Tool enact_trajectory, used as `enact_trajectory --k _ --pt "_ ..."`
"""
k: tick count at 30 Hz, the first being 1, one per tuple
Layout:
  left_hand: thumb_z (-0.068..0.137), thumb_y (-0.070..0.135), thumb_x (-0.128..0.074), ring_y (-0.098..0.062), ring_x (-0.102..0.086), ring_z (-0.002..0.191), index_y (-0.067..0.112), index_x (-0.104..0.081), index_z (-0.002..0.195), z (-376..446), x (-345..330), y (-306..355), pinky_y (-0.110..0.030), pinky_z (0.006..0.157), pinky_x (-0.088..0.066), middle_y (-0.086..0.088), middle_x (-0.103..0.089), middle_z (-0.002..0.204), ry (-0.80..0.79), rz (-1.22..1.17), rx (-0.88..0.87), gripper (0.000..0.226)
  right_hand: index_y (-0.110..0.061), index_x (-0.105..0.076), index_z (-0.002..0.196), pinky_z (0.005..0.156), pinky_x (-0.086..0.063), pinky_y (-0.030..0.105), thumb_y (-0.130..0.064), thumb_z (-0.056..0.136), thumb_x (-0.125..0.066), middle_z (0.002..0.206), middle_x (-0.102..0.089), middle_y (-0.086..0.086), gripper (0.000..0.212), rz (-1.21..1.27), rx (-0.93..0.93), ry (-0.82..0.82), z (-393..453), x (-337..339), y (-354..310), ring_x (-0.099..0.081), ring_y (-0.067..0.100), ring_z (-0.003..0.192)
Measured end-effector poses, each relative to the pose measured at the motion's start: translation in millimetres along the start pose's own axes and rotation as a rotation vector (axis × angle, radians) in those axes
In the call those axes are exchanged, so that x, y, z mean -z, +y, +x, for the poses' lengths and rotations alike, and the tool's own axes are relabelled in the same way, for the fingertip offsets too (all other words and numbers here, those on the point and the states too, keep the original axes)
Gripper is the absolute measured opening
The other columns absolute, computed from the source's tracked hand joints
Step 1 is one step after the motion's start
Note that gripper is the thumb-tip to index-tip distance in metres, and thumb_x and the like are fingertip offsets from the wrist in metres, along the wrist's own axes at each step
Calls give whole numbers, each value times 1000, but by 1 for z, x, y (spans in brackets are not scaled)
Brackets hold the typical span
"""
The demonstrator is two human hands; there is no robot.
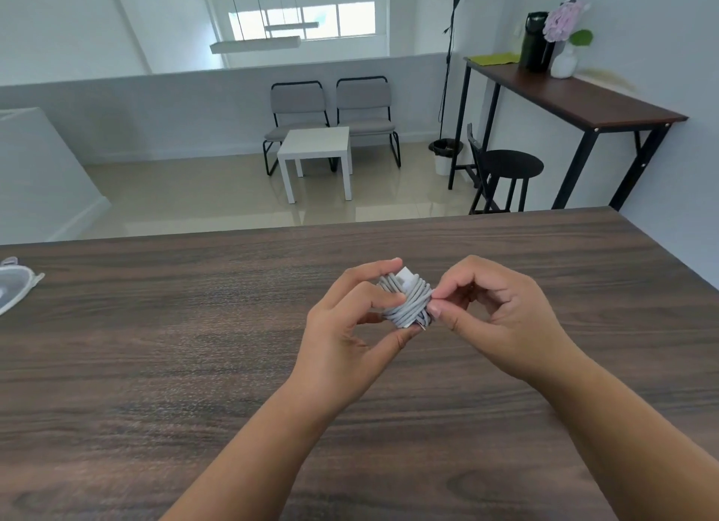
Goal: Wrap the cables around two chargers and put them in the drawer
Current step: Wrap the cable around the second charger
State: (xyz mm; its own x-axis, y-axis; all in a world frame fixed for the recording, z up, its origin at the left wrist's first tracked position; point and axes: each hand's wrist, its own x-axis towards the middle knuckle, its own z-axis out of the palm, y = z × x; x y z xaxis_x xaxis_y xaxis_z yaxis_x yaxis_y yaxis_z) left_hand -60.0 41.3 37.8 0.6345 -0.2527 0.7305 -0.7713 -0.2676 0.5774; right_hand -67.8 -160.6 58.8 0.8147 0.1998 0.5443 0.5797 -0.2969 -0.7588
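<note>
A white charger point(404, 277) wound with many turns of grey-white cable point(408, 302) is held above the dark wooden table point(155, 345). My left hand point(350, 326) grips the bundle from the left, fingers over the top and thumb under it. My right hand point(494, 310) pinches the cable at the bundle's right side with thumb and forefinger. A small metal plug tip shows at the bundle's bottom. No second charger and no drawer are in view.
A pale grey pouch-like object point(15, 287) lies at the table's left edge. Beyond the table are a white side table point(317, 147), two grey chairs point(330, 112), a black stool point(509, 166) and a tall desk point(576, 96) at the right.
</note>
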Motion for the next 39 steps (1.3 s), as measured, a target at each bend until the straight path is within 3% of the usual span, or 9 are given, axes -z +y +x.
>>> enact_trajectory --k 6,8,13,18,22,25,30,35,39 --pt "80 13 -80 -24 -66 102 16 -66 96 -4 -4 -8 -42 80 -56 -6 -59 133 -59 123 -97 21 -23 -71 85 71 -57 44 -28 76 -78 81 -70 1 12 -10 -211 -166 24 11 -12 -65 24 77" --pt "81 14 -79 -22 -65 99 19 -65 96 -4 -2 -7 -40 78 -55 -4 -58 131 -75 145 -119 22 -20 -72 83 72 -56 46 -24 75 -80 80 -71 4 11 -26 -260 -261 31 15 -15 -65 28 77" --pt "78 11 -82 -18 -63 99 18 -68 97 -1 2 -6 -36 79 -54 -5 -58 125 -91 184 -162 24 -13 -72 82 68 -52 35 -18 74 -81 80 -70 13 13 13 -302 -339 40 19 -18 -62 20 69" --pt "77 8 -82 -17 -66 93 10 -72 98 -2 5 -5 -32 80 -54 -10 -58 126 -126 119 -119 24 -13 -75 91 72 -55 47 -19 77 -77 87 -66 25 15 91 -306 -352 42 18 -14 -60 28 72" --pt "76 9 -83 -18 -64 111 10 -71 103 -4 3 -6 -35 80 -59 -9 -59 126 -119 -36 36 29 -15 -76 91 66 -56 31 -7 82 -72 82 -71 13 12 61 -298 -342 43 17 -12 -64 20 69" --pt "74 11 -85 -20 -64 113 18 -70 102 -5 4 -5 -34 79 -61 -4 -59 127 -87 -158 187 32 -21 -75 99 74 -56 39 -8 83 -71 90 -70 5 21 27 -281 -379 39 20 -7 -65 30 81" --pt "72 23 -84 -25 -66 110 31 -67 100 -6 7 -7 -32 75 -59 -1 -61 126 -58 -260 287 33 -23 -66 120 91 -54 40 -10 77 -78 111 -59 0 47 71 -291 -516 34 22 -2 -63 25 97" --pt "73 21 -83 -27 -65 112 32 -66 99 -5 8 -6 -35 76 -60 -1 -60 128 -79 -280 299 33 -25 -65 121 86 -55 41 -14 79 -77 108 -58 1 44 57 -235 -511 34 19 2 -62 26 91" --pt "72 18 -84 -27 -64 114 34 -67 98 -7 6 -5 -35 73 -61 -3 -59 128 -82 -282 269 34 -25 -67 111 76 -56 43 -19 77 -77 96 -62 3 36 -5 -141 -479 32 17 2 -62 22 82"
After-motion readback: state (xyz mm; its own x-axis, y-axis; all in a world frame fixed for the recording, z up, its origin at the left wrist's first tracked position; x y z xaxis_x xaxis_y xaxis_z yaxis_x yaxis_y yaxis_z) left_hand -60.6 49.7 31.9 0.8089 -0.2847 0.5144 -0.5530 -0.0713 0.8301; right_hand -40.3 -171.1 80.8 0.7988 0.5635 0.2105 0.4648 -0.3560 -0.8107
